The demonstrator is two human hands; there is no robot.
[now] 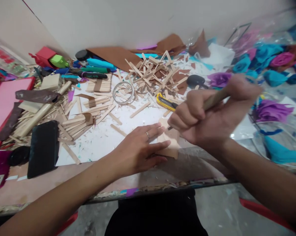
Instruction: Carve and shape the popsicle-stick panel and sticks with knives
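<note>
My left hand [140, 149], a ring on one finger, lies with fingers spread on a small flat pale wooden piece [171, 149] near the table's front edge. Above that piece, my right hand [207, 114] is closed in a fist around a wooden-handled tool [215, 99]. A short dark tip pokes out below the fist, close over the wooden piece; whether it touches cannot be made out. Motion blurs the right hand, and the tool's exact kind does not show. Just left of the fist lies a yellow utility knife [165, 102].
White paper [89, 154] bears a heap of craft sticks [150, 73] and a roll of clear tape [123, 92]. A black phone [43, 147] lies at left. Blue and purple paper flowers [273, 109] crowd the right side. A dark marker [94, 75] rests at the back left.
</note>
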